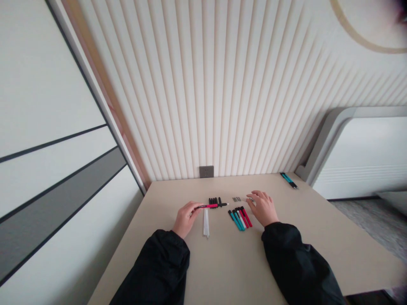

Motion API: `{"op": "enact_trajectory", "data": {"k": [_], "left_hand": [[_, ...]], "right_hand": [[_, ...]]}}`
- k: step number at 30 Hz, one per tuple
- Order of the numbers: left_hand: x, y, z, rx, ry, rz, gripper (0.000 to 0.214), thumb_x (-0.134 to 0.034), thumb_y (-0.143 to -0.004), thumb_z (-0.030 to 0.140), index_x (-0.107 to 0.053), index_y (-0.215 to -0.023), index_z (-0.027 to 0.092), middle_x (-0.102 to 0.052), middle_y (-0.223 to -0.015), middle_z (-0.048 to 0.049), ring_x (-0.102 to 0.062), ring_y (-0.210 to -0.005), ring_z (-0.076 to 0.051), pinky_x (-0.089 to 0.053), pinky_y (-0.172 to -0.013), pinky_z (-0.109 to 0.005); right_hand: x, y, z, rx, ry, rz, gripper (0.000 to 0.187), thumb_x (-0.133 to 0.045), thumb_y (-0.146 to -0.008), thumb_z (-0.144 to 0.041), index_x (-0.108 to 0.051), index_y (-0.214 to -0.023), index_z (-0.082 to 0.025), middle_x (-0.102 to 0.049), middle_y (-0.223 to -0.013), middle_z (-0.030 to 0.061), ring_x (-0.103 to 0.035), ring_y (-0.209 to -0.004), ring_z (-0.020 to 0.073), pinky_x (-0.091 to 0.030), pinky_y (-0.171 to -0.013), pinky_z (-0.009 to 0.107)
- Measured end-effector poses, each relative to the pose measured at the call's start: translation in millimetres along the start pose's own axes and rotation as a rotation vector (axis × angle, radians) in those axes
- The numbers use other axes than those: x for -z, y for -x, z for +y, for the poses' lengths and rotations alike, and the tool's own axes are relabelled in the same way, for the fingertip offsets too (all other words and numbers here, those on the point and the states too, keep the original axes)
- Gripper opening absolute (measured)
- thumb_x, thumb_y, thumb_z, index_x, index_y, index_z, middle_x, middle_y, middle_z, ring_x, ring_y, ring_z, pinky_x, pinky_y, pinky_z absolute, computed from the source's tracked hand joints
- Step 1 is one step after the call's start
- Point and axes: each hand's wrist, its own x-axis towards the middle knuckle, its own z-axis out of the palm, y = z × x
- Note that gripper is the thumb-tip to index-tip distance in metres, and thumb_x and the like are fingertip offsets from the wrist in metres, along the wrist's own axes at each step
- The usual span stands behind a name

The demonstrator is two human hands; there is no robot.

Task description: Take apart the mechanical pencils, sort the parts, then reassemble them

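My left hand [185, 218] is closed on the back end of a red and black pen [211, 206]. The pen lies level in the air, its black front part and pale tip pointing right. Below it is a bundle of white refills [206, 222] on the table. Black pen grips [213, 201] stand in a row just behind the pen. My right hand [263, 208] is low over the table with thumb and fingers apart, beside several small metal springs [236, 199]. Coloured pen barrels [241, 218] in teal, white and red lie side by side left of this hand.
Two teal and black pens [288, 180] lie at the far right of the beige table [222, 271]. A dark wall socket [206, 171] is set in the ribbed wall behind. A white panelled cabinet [63, 203] stands left, and a white headboard [365, 148] right.
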Motion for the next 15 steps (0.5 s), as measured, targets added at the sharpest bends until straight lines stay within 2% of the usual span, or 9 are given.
{"op": "enact_trajectory", "data": {"k": [3, 8, 15], "left_hand": [[-0.5, -1, 1, 0.003, 0.012, -0.011, 0.016, -0.054, -0.092, 0.026, -0.067, -0.1, 0.019, -0.067, -0.087, -0.0044, -0.062, -0.076, -0.015, -0.049, -0.07, -0.025], [-1.2, 0, -2, 0.013, 0.018, -0.029, 0.017, -0.053, -0.093, 0.025, -0.066, -0.102, 0.019, -0.067, -0.089, -0.005, -0.06, -0.076, -0.015, -0.048, -0.069, -0.025], [-2.6, 1, -5, 0.019, 0.017, -0.041, 0.018, -0.052, -0.094, 0.026, -0.066, -0.102, 0.019, -0.067, -0.09, -0.0053, -0.06, -0.076, -0.014, -0.048, -0.07, -0.025]], "right_hand": [[-5, 1, 4, -0.023, 0.054, -0.049, 0.022, -0.054, -0.089, -0.033, -0.071, -0.1, -0.027, -0.062, -0.116, 0.0075, -0.052, -0.107, 0.0256, -0.036, -0.089, 0.038], [-9, -1, -5, -0.035, 0.101, -0.094, 0.021, -0.054, -0.089, -0.03, -0.072, -0.1, -0.026, -0.061, -0.118, 0.0074, -0.051, -0.109, 0.0247, -0.034, -0.09, 0.037], [-13, -1, -1, -0.051, 0.081, -0.078, 0.018, -0.056, -0.088, -0.023, -0.073, -0.093, -0.026, -0.064, -0.114, 0.0071, -0.052, -0.108, 0.0256, -0.033, -0.09, 0.04]]}}
